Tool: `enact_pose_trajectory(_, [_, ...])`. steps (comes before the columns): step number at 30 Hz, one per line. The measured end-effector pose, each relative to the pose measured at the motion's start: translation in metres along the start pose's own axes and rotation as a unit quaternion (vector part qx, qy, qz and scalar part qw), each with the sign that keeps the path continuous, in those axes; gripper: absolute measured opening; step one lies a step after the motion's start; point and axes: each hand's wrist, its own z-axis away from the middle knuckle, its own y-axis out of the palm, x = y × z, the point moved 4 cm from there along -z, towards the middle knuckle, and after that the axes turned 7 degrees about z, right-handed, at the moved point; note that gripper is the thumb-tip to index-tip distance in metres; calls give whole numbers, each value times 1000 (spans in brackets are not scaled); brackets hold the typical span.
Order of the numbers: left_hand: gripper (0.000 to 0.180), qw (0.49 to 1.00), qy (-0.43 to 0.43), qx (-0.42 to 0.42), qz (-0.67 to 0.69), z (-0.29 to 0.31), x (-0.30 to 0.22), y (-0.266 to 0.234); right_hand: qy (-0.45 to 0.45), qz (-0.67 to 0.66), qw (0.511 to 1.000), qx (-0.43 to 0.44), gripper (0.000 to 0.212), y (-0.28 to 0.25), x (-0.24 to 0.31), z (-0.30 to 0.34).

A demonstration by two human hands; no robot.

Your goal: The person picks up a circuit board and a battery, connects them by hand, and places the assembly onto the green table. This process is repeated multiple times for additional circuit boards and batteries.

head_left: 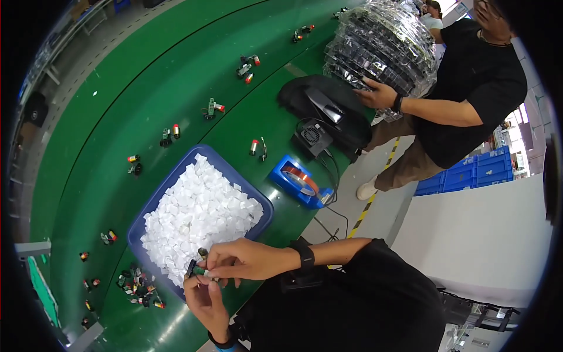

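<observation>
Over the near edge of a blue tray [265, 222] filled with small white pieces [199, 205], both my hands meet at a small green circuit board [200, 270] with a dark part at its end. My left hand [206, 302] pinches it from below, thumb and fingers closed. My right hand [249, 260] comes in from the right, its thumb and fingertips closed on the same board. A small white piece shows at the right fingertips. Part of the board is hidden behind my fingers.
Board-and-cylinder assemblies [170, 135] lie along the green table [111, 193], with a pile [139, 287] left of the tray. A blue tape dispenser [302, 183], black fan device [314, 136] and black cloth [299, 94] lie right. A person [481, 88] holds stacked clear plastic trays [381, 53].
</observation>
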Motion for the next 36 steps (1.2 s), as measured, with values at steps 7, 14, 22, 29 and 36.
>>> enact_pose_trajectory(7, [6, 990, 87, 31, -103, -3, -7, -2, 26, -120, 992, 36, 20, 0, -12, -10])
enact_pose_trajectory(14, [11, 987, -95, 10, 132, -5, 11, -20, 6, -133, 991, 32, 17, -10, 0, -13])
enact_pose_trajectory(22, [20, 992, -103, -6, 74, -14, 4, -32, -177, 361, 915, 26, 14, -8, 11, -12])
enact_pose_trajectory(29, [21, 987, -156, 11, 49, -19, 11, -42, -341, 565, 750, -46, 13, 5, 31, -7])
enact_pose_trajectory(36, [17, 977, -195, 5, 91, -6, 10, -49, -346, 602, 720, 6, 13, 10, 18, -17])
